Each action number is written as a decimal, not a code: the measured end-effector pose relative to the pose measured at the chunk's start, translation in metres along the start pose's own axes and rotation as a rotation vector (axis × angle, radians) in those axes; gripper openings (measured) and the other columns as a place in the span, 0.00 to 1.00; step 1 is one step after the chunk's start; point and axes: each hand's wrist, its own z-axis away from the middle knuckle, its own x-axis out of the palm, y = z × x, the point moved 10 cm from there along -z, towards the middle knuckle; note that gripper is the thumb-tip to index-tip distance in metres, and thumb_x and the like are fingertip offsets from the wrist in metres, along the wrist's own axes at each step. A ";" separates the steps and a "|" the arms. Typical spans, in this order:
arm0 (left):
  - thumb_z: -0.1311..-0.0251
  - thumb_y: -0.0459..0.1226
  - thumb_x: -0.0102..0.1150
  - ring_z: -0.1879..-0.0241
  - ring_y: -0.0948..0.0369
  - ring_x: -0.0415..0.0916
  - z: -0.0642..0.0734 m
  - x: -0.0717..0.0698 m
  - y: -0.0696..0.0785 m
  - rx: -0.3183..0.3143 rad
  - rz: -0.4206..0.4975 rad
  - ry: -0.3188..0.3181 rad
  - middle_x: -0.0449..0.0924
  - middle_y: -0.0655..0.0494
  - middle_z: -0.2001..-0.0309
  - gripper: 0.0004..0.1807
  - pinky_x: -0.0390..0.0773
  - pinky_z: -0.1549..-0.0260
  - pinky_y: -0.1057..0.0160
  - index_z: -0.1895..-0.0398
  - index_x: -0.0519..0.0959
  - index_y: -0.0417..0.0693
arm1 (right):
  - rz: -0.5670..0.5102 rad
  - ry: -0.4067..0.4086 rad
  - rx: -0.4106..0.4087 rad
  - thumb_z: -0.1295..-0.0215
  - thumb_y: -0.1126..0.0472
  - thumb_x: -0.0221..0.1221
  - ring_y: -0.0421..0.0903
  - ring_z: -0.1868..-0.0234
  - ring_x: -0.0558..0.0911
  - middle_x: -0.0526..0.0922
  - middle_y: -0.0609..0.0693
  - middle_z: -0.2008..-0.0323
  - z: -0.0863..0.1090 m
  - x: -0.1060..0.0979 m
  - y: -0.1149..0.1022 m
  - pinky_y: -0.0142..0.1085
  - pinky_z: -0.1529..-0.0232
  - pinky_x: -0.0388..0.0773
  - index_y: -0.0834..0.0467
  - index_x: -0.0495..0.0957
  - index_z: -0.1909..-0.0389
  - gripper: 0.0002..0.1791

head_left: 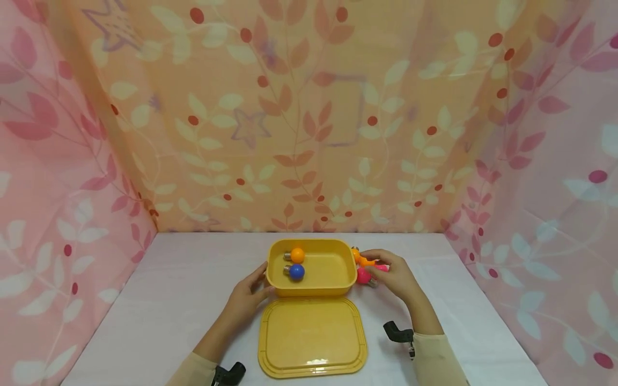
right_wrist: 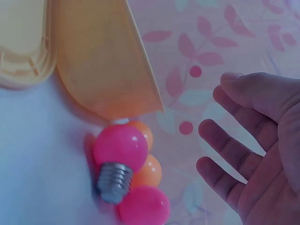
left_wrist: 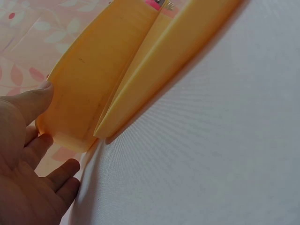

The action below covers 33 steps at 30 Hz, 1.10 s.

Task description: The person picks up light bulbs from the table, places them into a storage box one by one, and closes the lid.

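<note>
A yellow plastic box (head_left: 330,268) stands uncovered, with an orange light bulb (head_left: 297,255) and a blue light bulb (head_left: 296,272) lying inside on its left. My left hand (head_left: 247,295) rests against the box's left end, thumb and fingers loosely extended, as the left wrist view also shows. Beside the box's right end lie pink bulbs (right_wrist: 121,149) and orange bulbs (right_wrist: 149,171), grouped closely together. Just over this group is my right hand (head_left: 396,274); in the right wrist view its fingers are spread, apart from the bulbs, with nothing held.
The yellow lid (head_left: 313,338) lies flat directly in front of the box. A white cloth (head_left: 183,273) covers the table. Patterned curtains (head_left: 299,118) enclose the back and both sides. Each wrist carries a black camera mount (head_left: 398,332).
</note>
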 end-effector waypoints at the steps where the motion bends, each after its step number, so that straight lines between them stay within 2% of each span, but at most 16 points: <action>1: 0.44 0.51 0.65 0.30 0.56 0.62 0.000 0.000 0.000 0.003 -0.005 -0.002 0.65 0.66 0.31 0.39 0.62 0.32 0.52 0.29 0.59 0.76 | 0.003 0.008 -0.006 0.40 0.54 0.66 0.54 0.47 0.77 0.82 0.47 0.48 0.001 -0.004 0.002 0.52 0.47 0.77 0.46 0.81 0.49 0.17; 5: 0.44 0.53 0.65 0.31 0.57 0.62 0.001 -0.001 0.002 0.009 -0.018 0.000 0.63 0.67 0.31 0.39 0.63 0.32 0.52 0.29 0.59 0.76 | 0.042 0.033 -0.014 0.40 0.46 0.65 0.53 0.46 0.77 0.82 0.46 0.48 0.001 -0.016 0.013 0.56 0.45 0.74 0.45 0.80 0.47 0.21; 9: 0.43 0.52 0.64 0.30 0.57 0.61 0.001 -0.001 0.002 0.007 -0.019 -0.002 0.62 0.69 0.30 0.38 0.62 0.31 0.52 0.29 0.59 0.77 | 0.099 0.064 0.005 0.41 0.41 0.63 0.52 0.46 0.76 0.81 0.44 0.47 0.003 -0.030 0.025 0.55 0.45 0.75 0.38 0.79 0.47 0.21; 12: 0.42 0.53 0.64 0.30 0.58 0.61 -0.001 0.000 0.000 0.002 -0.024 -0.005 0.61 0.71 0.30 0.38 0.62 0.31 0.52 0.29 0.58 0.78 | 0.133 0.085 0.038 0.41 0.40 0.62 0.53 0.46 0.76 0.80 0.46 0.46 0.006 -0.042 0.034 0.54 0.46 0.76 0.36 0.77 0.45 0.22; 16: 0.43 0.52 0.64 0.30 0.58 0.61 -0.002 0.001 -0.002 -0.005 -0.020 -0.002 0.61 0.73 0.30 0.38 0.62 0.31 0.52 0.30 0.58 0.78 | 0.152 0.099 0.073 0.38 0.43 0.61 0.56 0.44 0.75 0.79 0.48 0.44 0.011 -0.056 0.045 0.55 0.44 0.75 0.40 0.76 0.42 0.23; 20: 0.43 0.52 0.64 0.30 0.57 0.61 0.000 0.001 -0.003 0.008 -0.022 0.003 0.61 0.69 0.30 0.39 0.63 0.32 0.52 0.29 0.59 0.76 | 0.163 0.116 0.104 0.38 0.44 0.62 0.57 0.44 0.75 0.78 0.51 0.44 0.015 -0.066 0.060 0.55 0.44 0.74 0.42 0.75 0.41 0.23; 24: 0.43 0.53 0.64 0.30 0.56 0.62 0.004 0.000 -0.004 0.007 -0.029 0.008 0.63 0.65 0.30 0.39 0.63 0.33 0.51 0.29 0.59 0.75 | 0.169 0.111 0.136 0.38 0.43 0.62 0.57 0.44 0.75 0.79 0.53 0.45 0.017 -0.068 0.075 0.54 0.44 0.75 0.43 0.75 0.41 0.25; 27: 0.44 0.54 0.64 0.31 0.56 0.62 0.004 0.000 -0.003 -0.003 -0.026 0.009 0.63 0.65 0.30 0.39 0.63 0.32 0.52 0.29 0.59 0.76 | 0.158 0.101 0.139 0.39 0.45 0.63 0.57 0.44 0.75 0.78 0.55 0.44 0.014 -0.067 0.082 0.55 0.42 0.73 0.45 0.75 0.40 0.26; 33: 0.43 0.52 0.65 0.31 0.54 0.63 0.000 0.001 0.001 0.006 -0.020 -0.001 0.66 0.61 0.31 0.39 0.64 0.33 0.51 0.29 0.59 0.77 | 0.118 0.064 0.151 0.41 0.52 0.67 0.57 0.42 0.75 0.77 0.59 0.41 0.007 -0.051 0.093 0.56 0.39 0.71 0.51 0.74 0.39 0.28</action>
